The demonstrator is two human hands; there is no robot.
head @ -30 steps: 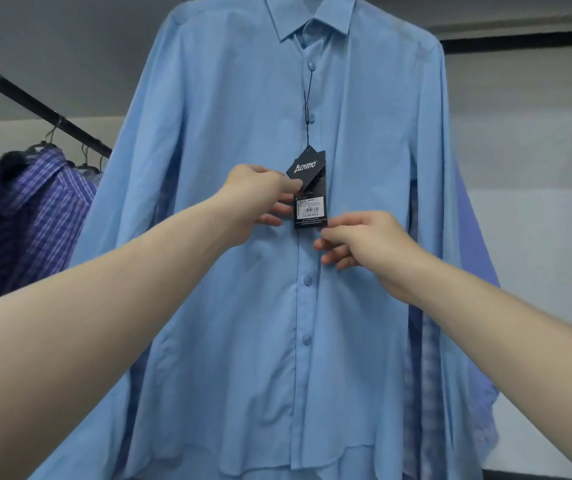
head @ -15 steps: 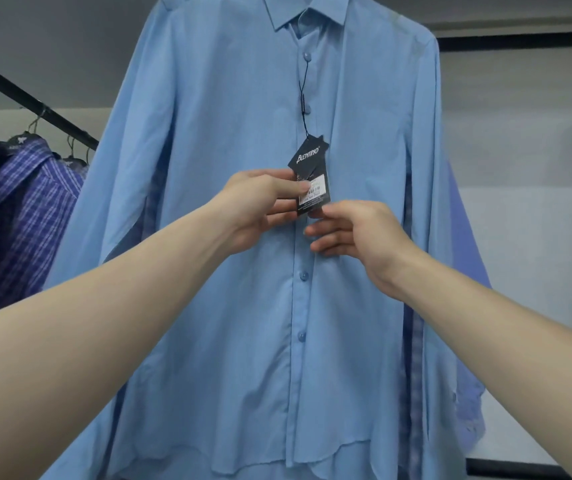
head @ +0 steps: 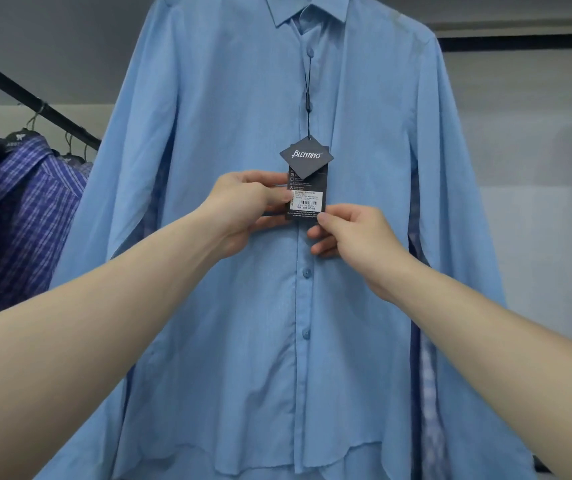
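Note:
A light blue button-up shirt (head: pixel 236 306) hangs in front of me, filling most of the view. From a button near its collar a black cord drops to a dark price tag (head: pixel 307 183) with a white barcode sticker. My left hand (head: pixel 243 206) pinches the tag's left edge between thumb and fingers. My right hand (head: pixel 350 233) pinches the tag's lower right corner. The tag lies flat against the shirt's button placket, facing me.
At the left, a black rail (head: pixel 31 98) carries several checked blue and purple shirts (head: pixel 21 209) on hangers. More shirts hang behind the blue one, showing at its right edge (head: pixel 428 386). A pale wall (head: pixel 537 202) stands at the right.
Both hands kept hold of the tag and turned it straight, so its sticker faces me squarely. My right hand shifted up from below the tag to its lower right corner.

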